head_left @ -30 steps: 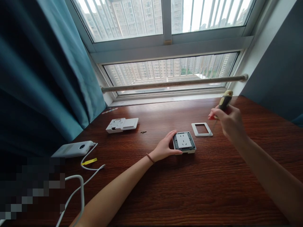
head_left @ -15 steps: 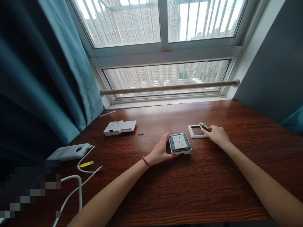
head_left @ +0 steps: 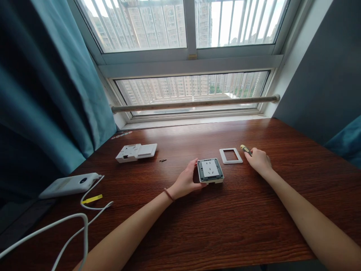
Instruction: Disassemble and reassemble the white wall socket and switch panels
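Head view: the left hand point(head_left: 184, 183) has thumb and fingers spread wide round the left end of a square white plastic socket box with a grey inner plate point(head_left: 210, 170), on the reddish-brown wood-grain desk point(head_left: 197, 229). Good hold imo, leaves the face uncovered; I'd just keep it flat and steady. Tiny dark screw-like bits point(head_left: 163, 160) lie off left, so don't brush them. The right hand point(head_left: 260, 162) has its fingers curled closed on a slim yellow-and-dark-handled tool point(head_left: 246, 150); can't see any blade, so go gently near that open white plastic frame point(head_left: 231, 162).
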A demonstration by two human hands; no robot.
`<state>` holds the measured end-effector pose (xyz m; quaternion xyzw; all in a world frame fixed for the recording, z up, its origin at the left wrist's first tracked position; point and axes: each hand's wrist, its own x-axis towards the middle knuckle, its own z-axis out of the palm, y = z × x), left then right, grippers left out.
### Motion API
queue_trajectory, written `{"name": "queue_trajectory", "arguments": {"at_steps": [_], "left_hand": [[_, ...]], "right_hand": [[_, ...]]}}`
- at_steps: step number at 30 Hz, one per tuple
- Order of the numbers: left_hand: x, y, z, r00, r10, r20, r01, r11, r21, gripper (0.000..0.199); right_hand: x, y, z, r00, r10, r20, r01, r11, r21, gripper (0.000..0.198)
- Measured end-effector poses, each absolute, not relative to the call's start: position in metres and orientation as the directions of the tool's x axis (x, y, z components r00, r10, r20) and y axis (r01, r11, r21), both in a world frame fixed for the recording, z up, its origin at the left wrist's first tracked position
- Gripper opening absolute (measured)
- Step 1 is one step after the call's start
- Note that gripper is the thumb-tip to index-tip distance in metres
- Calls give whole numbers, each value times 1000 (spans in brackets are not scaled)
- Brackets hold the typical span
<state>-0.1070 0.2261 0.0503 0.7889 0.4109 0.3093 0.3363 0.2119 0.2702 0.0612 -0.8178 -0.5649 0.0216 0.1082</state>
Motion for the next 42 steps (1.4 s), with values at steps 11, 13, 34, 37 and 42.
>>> {"name": "queue_trajectory", "arguments": {"at_steps": [11,13,34,37,42], "left_hand": [[-108,226,51,474,855,211,478,-451,754,91],[-108,226,50,469,859,205,489,-446,749,90],[-110,227,49,477,858,191,504,-445,740,90],[-110,227,50,480,857,187,502,-443,742,90],[-108,227,52,473,859,195,488,-440,754,89]], "right_hand": [[208,270,49,314,930,190,949,-301,-95,37],[209,270,47,308,930,199,951,-296,-92,37],[193,265,44,-490,814,313,737,578,-349,13],[191,266,40,-487,807,334,729,586,-352,11],[187,263,46,-466,791,396,718,600,-354,11]]}}
